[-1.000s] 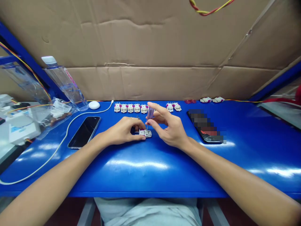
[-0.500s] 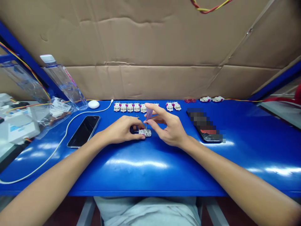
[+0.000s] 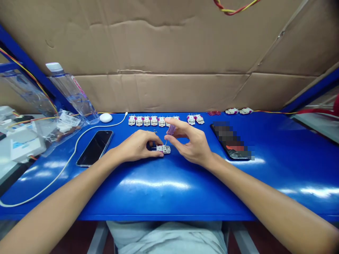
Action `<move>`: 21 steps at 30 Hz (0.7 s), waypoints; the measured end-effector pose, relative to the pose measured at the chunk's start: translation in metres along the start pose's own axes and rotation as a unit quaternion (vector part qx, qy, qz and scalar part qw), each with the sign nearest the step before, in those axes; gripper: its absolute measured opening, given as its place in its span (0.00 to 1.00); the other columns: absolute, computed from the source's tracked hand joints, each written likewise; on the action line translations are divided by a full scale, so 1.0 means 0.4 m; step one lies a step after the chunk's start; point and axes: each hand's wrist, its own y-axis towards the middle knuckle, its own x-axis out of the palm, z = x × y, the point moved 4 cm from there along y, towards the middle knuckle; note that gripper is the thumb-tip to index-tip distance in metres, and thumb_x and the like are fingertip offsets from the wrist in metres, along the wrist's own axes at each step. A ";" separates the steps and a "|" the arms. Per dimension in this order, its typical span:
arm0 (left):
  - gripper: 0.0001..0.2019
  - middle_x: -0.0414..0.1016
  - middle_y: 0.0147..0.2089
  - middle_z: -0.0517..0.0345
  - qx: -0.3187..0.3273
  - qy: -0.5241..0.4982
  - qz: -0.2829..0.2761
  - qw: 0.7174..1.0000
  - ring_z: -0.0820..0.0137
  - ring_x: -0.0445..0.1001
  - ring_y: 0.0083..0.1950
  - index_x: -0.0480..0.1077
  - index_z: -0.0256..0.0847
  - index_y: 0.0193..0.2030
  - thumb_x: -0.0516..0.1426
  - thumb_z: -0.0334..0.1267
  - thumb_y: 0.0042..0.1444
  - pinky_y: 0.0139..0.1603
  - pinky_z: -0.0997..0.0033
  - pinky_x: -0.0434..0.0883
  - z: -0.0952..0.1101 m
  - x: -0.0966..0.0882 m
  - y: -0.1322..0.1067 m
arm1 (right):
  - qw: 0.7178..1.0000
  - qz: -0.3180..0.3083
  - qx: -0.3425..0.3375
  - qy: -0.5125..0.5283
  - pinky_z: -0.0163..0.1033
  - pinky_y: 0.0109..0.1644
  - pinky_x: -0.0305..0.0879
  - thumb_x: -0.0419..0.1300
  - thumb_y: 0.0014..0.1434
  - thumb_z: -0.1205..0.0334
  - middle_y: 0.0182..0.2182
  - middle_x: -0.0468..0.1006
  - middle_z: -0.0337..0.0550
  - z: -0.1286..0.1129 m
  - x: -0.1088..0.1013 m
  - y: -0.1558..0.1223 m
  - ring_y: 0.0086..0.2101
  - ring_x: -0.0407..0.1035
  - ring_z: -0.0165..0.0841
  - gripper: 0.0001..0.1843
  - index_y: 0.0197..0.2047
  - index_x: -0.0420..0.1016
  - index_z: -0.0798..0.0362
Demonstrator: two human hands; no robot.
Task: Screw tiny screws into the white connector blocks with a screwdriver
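My left hand [image 3: 137, 145] grips a small white circuit module [image 3: 163, 149] at its left end, holding it on the blue table [image 3: 169, 190]. My right hand [image 3: 191, 141] pinches a small screwdriver with a translucent purple handle [image 3: 171, 129] between thumb and fingers. The screwdriver's thin shaft reaches down to the top of the module, and its tip is too small to see. Behind my hands stands a row of several similar white and pink modules [image 3: 146, 121], partly hidden by my right fingers.
Two more modules [image 3: 195, 120] lie right of the row. A black smartphone [image 3: 94, 148] with a white cable [image 3: 75, 148] lies left, and another phone [image 3: 230, 141] lies right. At back left are a plastic bottle [image 3: 71, 93] and plastic bags. Cardboard stands behind the table.
The screwdriver handle has swung rightward and now leans more to the right. My left hand and the module have barely moved.
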 end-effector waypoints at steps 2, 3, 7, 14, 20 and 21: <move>0.15 0.86 0.42 0.53 0.004 -0.002 0.002 1.000 0.63 0.81 0.41 0.84 0.39 0.45 0.70 0.49 0.62 0.41 0.69 0.71 0.004 -0.001 -0.001 | 1.000 -0.014 0.014 0.010 0.44 0.54 0.88 0.61 0.75 0.63 0.62 0.84 0.45 0.004 0.004 0.000 0.48 0.86 0.37 0.28 0.75 0.68 0.40; 0.14 0.86 0.42 0.53 0.005 -0.003 0.002 1.000 0.63 0.81 0.41 0.83 0.39 0.45 0.70 0.49 0.63 0.41 0.69 0.71 0.005 -0.001 -0.002 | 0.999 -0.025 0.020 0.018 0.45 0.55 0.88 0.59 0.76 0.64 0.63 0.83 0.45 0.005 0.007 0.000 0.49 0.86 0.37 0.29 0.76 0.66 0.41; 0.15 0.86 0.42 0.53 0.006 -0.004 0.005 1.000 0.63 0.81 0.41 0.83 0.39 0.45 0.70 0.49 0.62 0.41 0.69 0.71 0.005 0.000 -0.001 | 1.000 -0.010 0.003 0.023 0.43 0.55 0.87 0.60 0.75 0.66 0.61 0.84 0.44 0.004 0.007 -0.002 0.47 0.86 0.35 0.29 0.75 0.67 0.40; 0.14 0.86 0.42 0.54 -0.002 -0.005 -0.006 1.000 0.64 0.80 0.41 0.84 0.39 0.45 0.70 0.49 0.63 0.41 0.70 0.70 0.004 0.001 0.000 | 0.999 -0.035 0.011 0.021 0.44 0.53 0.88 0.58 0.76 0.64 0.57 0.86 0.45 0.001 0.008 -0.001 0.46 0.86 0.36 0.28 0.76 0.66 0.42; 0.15 0.85 0.42 0.53 -0.005 -0.012 -0.004 1.000 0.64 0.80 0.40 0.84 0.40 0.46 0.70 0.50 0.63 0.39 0.70 0.70 0.005 0.000 -0.002 | 1.000 -0.021 0.023 -0.002 0.45 0.53 0.88 0.61 0.75 0.61 0.55 0.87 0.43 0.004 0.002 -0.001 0.45 0.86 0.37 0.28 0.75 0.69 0.40; 0.15 0.85 0.42 0.53 -0.005 -0.011 -0.003 1.000 0.64 0.79 0.39 0.84 0.40 0.45 0.70 0.50 0.63 0.39 0.70 0.70 0.004 0.000 -0.002 | 0.999 -0.034 0.029 0.001 0.46 0.54 0.88 0.59 0.76 0.61 0.54 0.87 0.44 0.006 0.005 -0.001 0.45 0.86 0.37 0.28 0.76 0.67 0.41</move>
